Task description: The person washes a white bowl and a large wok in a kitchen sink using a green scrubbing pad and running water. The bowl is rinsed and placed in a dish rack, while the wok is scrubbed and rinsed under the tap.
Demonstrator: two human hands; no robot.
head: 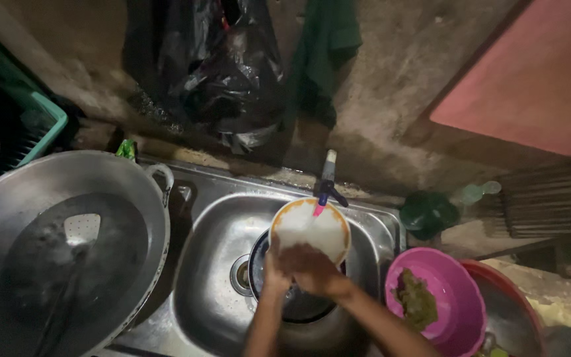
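Left hand (pixel 273 270): I see it closed on the lower left rim of the white plate (pixel 310 231), fingers wrapped around the edge.
Right hand (pixel 313 266): I see it pressed flat against the plate's lower face, fingers curled on it; I cannot tell whether it holds a sponge.
White plate: orange-rimmed, tilted up over the steel sink (pixel 213 264), directly under the tap (pixel 326 185), whose thin stream falls on its upper part.
Under the plate: a dark round pan (pixel 299 305) sits in the sink basin, just beside the drain (pixel 240 274).
Left of the sink: a large steel wok (pixel 67 244) holding a slotted spatula (pixel 77 231); behind it a green crate (pixel 34 125).
Right of the sink: a pink bowl (pixel 441 297) with greenish scraps inside, touching a red basin (pixel 510 311).
Back wall: a black plastic bag (pixel 229 79) and a green cloth (pixel 322 59) hang above the tap.
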